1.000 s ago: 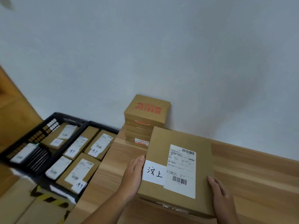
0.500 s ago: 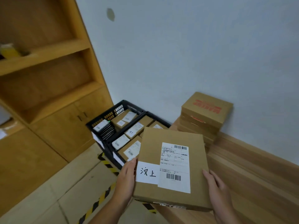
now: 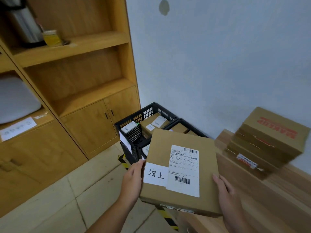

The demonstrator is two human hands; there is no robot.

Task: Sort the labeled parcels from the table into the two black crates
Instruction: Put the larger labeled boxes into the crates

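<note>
A labelled parcel (image 3: pixel 180 170) is held just before the 2 black crates (image 3: pixel 146 113), its side edges clasped in the grip of the left hand (image 3: pixel 133 179) and right hand (image 3: pixel 225 190). Inside the crates several parcels (image 3: pixel 156 122) are seen; a stack (image 3: pixel 267 140) is left on the counter (image 3: pixel 269 199) beside them.

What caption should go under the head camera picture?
Left hand and right hand hold a labeled parcel in front of two partly filled black crates.
</note>
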